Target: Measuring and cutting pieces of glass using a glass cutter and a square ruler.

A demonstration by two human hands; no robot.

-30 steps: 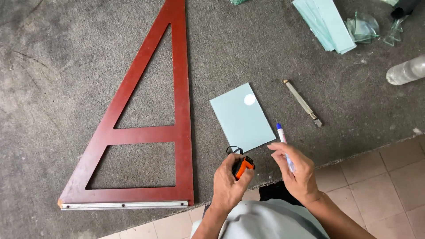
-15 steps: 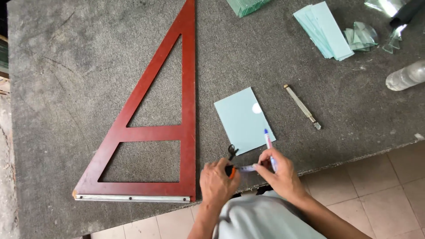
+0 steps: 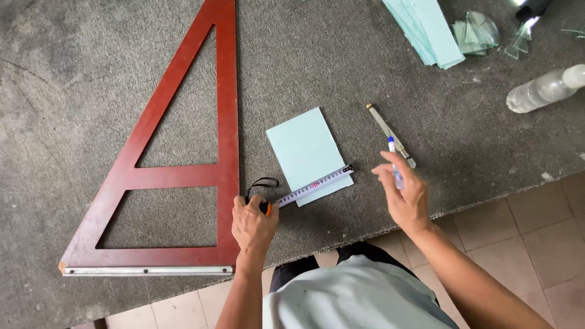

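Tape (image 3: 314, 184) runs along glass (image 3: 308, 153) near edge. Left hand (image 3: 253, 224) fingers clamp its case, left of glass; right hand (image 3: 405, 195) pinches marker (image 3: 395, 163), just right.

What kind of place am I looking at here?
Probably a glass-cutting workshop. A carpet-covered workbench holds a pale glass pane under a tape measure, stacked glass strips with offcuts, and a large red wooden square.

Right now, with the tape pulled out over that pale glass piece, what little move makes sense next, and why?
Probably bring the right hand down so its marker can tick the glass piece. The tape measure, pinned by the left hand, already lies across the glass's near edge, while the marker hovers off to the side.
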